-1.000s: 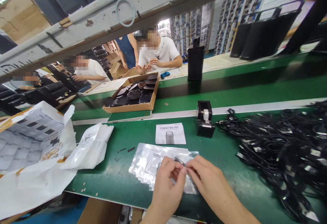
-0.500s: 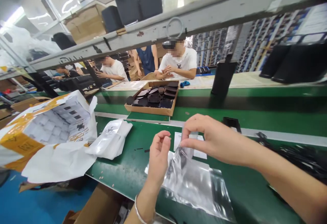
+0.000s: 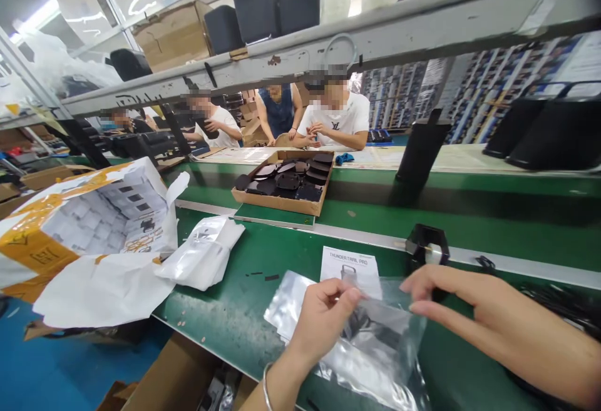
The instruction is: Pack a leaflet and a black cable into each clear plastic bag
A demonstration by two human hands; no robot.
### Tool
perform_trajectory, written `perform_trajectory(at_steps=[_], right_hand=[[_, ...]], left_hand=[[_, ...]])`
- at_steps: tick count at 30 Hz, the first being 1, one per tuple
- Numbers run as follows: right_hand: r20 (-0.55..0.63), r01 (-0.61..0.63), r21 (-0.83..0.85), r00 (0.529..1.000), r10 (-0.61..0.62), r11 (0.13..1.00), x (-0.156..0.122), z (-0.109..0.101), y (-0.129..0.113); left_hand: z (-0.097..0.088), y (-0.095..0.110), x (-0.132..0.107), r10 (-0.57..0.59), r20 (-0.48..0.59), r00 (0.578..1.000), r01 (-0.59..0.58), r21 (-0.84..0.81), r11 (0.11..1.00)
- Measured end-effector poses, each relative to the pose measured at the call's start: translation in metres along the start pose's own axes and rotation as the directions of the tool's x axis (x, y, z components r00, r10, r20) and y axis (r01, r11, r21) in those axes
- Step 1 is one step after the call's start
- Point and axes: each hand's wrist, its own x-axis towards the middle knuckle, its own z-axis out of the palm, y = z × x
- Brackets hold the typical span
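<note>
My left hand (image 3: 323, 317) pinches the upper edge of a clear plastic bag (image 3: 375, 361) between thumb and fingers. A dark item, its kind unclear through the film, shows inside the bag just below those fingertips. My right hand (image 3: 455, 304), slightly blurred, is at the bag's right side, with the film drawn up to its thumb and forefinger. More clear bags (image 3: 286, 301) lie flat under my left hand. Behind the bag is a printed sheet (image 3: 350, 267) reading "THUNDER TRAIL PRO", its lower part covered.
A cardboard tray of dark flat parts (image 3: 286, 181) stands ahead. Leftward are a white packet (image 3: 201, 254) and an open taped carton (image 3: 94, 223). A black holder (image 3: 427, 242), black cables (image 3: 563, 304) and an upright black case (image 3: 422, 151) are rightward. Co-workers sit across the bench.
My right hand has moved right and nearer to me, uncovering the printed sheet and the black holder. My left hand has moved right and now pinches the bag's edge.
</note>
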Motion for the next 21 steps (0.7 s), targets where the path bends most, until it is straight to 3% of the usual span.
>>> perform_trajectory(at_steps=[4,9,11,18,21], right_hand=[[0.034,-0.137,0.101,0.990,0.134,0.985,-0.019,0.019,0.007],[0.247,-0.284,0.253,0.943,0.223,0.925,-0.024,0.032,0.011],[0.279,-0.318,0.292,0.930,0.238,0.902,-0.023,0.033,0.015],[0.223,-0.240,0.316,0.959,0.174,0.918,-0.024,0.033,0.032],[0.212,-0.142,0.316,0.974,0.077,0.938,-0.027,0.033,0.038]], left_hand=[[0.008,-0.003,0.004,-0.017,-0.075,0.997,0.016,-0.025,1.000],[0.009,-0.004,0.009,-0.021,-0.116,0.993,0.024,0.025,0.999],[0.007,-0.005,0.011,-0.020,-0.093,0.995,0.023,0.039,0.999],[0.001,-0.007,0.017,-0.069,-0.013,0.998,0.070,0.118,0.991],[-0.004,-0.007,0.019,-0.113,-0.004,0.994,0.113,0.006,0.994]])
